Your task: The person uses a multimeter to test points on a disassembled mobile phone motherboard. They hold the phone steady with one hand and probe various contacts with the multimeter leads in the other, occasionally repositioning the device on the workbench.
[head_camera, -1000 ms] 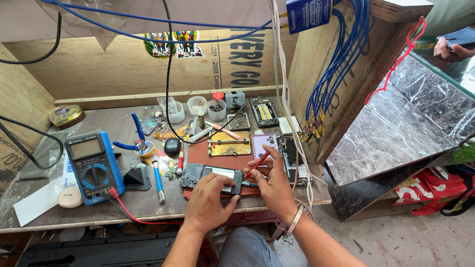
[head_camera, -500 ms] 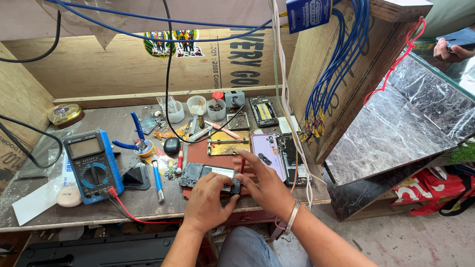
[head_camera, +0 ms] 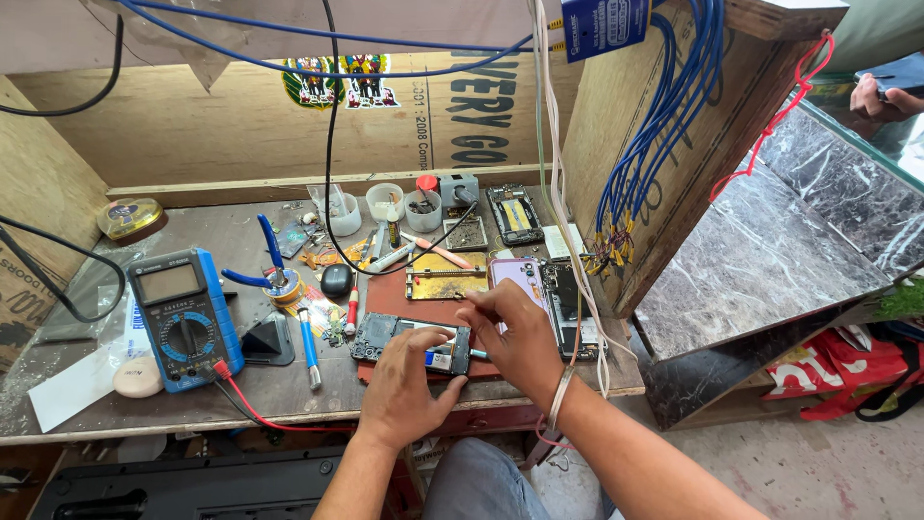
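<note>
Brown plywood walls enclosed a cluttered repair bench (head_camera: 289, 390), seen from above the worker's hands. The opened phone (head_camera: 414, 342), its back removed and its circuitry exposed, lay on a reddish work mat (head_camera: 395, 299) at the near middle of the bench. The left hand (head_camera: 409, 390) rested on the phone's near edge, fingers curled narrowly to steady it. The right hand (head_camera: 515, 332) hovered over the phone's right end with thumb and forefinger pinched close; whether they gripped a small part or a fine tool could not be told. The step in hand appeared to be fine work on the phone's interior, and the next move would call for a firm brace from the left hand and a small, precise motion from the right. A blue multimeter (head_camera: 183, 318) lay to the left, its red lead (head_camera: 252, 409) trailing along the near edge. Blue-handled pliers (head_camera: 265, 265) and a blue-handled screwdriver (head_camera: 308, 347) lay between multimeter and mat. A brass-coloured plate (head_camera: 445, 276) sat just beyond the phone, and a lilac phone shell (head_camera: 520, 277) lay to the right of that plate. Small white cups (head_camera: 404, 207) stood along the far side. Blue cables (head_camera: 664, 125) hung against the right wall, beyond which ran a marble-patterned counter (head_camera: 770, 260). Another person's hand (head_camera: 881, 96) showed at the far right
</note>
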`<state>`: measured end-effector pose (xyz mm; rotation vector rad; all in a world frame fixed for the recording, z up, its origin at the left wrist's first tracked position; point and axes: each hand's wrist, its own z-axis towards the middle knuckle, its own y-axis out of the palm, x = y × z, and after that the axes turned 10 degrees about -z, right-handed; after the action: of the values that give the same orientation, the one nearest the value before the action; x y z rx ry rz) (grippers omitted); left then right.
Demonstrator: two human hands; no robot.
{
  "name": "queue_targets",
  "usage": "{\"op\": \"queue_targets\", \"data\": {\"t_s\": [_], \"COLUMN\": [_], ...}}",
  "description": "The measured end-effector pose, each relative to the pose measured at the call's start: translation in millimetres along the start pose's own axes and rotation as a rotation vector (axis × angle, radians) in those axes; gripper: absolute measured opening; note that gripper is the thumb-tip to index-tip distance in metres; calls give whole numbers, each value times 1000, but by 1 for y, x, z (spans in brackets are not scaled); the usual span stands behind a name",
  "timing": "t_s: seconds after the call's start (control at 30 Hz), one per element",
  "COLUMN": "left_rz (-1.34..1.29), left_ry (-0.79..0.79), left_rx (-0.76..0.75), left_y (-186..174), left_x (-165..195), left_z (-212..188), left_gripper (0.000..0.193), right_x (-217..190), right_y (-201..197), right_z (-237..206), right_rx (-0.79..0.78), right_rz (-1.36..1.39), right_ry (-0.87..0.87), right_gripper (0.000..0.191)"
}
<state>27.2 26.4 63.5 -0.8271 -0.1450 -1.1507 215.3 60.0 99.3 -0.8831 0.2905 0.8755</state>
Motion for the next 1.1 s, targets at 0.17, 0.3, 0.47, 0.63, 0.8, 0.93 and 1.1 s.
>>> {"op": "queue_targets", "data": {"t_s": [0.17,0.3,0.47,0.63,0.8,0.93,1.1], "left_rz": [6,22,33,21,33,33,14], "left_ry": [-14,-21,-44,-3,-31,0,-32], "left_rx": [-9,-13,-25,-16,-32,-25,-38], "left_y": [-1,0,-1,0,-1,0,1], "left_x": [-3,-2,-4,-4,-3,-3,-1], "left_z": [0,-2,-2,-3,-4,-3,-3], "left_gripper": [68,67,63,62,60,59,58], "right_x": [3,4,4,2,1,4,5], "right_y": [3,5,2,-1,-3,-5,-5], "right_z": [-3,-1,-2,1,1,-1,-1], "right_rx": [-74,-1,-109,-70,-78,-81,-16], "right_rz": [149,147,48,204,-3,177,29], "right_ry": [-21,-57,37,-108,40,-90,-4], "right_gripper": [18,25,19,28,24,24,24]}}
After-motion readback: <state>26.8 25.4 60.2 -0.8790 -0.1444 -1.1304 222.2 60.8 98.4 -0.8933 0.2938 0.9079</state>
